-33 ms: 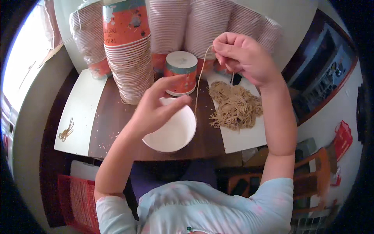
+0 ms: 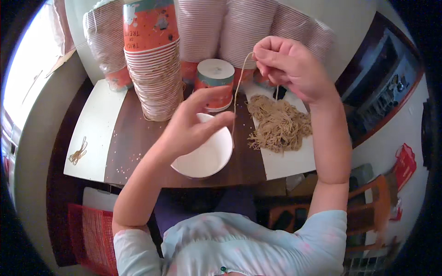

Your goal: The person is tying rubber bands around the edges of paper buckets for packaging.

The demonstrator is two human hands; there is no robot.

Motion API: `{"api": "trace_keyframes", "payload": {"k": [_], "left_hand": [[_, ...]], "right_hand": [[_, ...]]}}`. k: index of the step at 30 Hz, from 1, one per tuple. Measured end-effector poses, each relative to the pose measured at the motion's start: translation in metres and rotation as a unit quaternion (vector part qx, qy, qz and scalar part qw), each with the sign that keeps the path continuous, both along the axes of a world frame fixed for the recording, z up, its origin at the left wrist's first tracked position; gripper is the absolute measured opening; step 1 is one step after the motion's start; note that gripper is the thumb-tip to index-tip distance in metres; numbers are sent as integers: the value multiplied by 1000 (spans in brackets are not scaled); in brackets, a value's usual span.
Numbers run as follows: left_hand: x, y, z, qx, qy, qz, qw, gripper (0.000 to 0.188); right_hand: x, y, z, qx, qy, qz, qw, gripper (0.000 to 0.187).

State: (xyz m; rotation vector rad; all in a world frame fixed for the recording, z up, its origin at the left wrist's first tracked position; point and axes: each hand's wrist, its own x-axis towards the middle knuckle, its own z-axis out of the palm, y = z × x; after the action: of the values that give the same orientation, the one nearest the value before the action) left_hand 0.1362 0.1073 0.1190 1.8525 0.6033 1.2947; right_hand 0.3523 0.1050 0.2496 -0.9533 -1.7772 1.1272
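Note:
My right hand (image 2: 291, 66) is raised, thumb and fingers pinched on a length of tan string (image 2: 236, 87). The string hangs down in a slight curve to the right side of a white-lined paper bucket (image 2: 207, 158); whether it is fastened there I cannot tell. Another strand drops from below the right hand toward a tangled heap of string (image 2: 280, 126). My left hand (image 2: 191, 122) is over the bucket's far left rim, thumb and fingers spread. Its thumb tip is at the hanging string, with no grip on it.
A tall stack of orange paper buckets (image 2: 154, 83) stands at the back left, beside an upside-down bucket (image 2: 215, 85). Plastic-wrapped bucket stacks (image 2: 248, 34) line the wall. A small string bundle (image 2: 78, 152) lies on the table's left white panel, and white specks dot the brown part.
My left hand has shifted slightly right, bringing its thumb to the hanging string. My right hand keeps its pinch, almost still.

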Motion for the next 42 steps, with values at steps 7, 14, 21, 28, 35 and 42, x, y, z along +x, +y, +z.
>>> {"api": "trace_keyframes", "payload": {"k": [7,14,21,28,35,42], "left_hand": [[-14,-39,-2,-141,96,-170,971,26],[-69,-74,-4,-308,71,-126,941,29],[-54,-61,11,-334,160,-167,914,30],[-48,-52,11,-339,151,-154,916,27],[-57,-47,1,-454,21,-179,873,31],[-59,-48,-15,-525,-26,-223,821,30]], "right_hand": [[16,-31,7,30,73,-33,996,15],[32,-29,-57,-75,-43,-40,995,18],[-25,-53,-101,206,-76,40,975,60],[-69,-74,-113,-122,9,115,986,57],[-60,-69,-127,267,-100,-51,957,14],[-49,-71,-137,219,-112,-96,964,6]]}}
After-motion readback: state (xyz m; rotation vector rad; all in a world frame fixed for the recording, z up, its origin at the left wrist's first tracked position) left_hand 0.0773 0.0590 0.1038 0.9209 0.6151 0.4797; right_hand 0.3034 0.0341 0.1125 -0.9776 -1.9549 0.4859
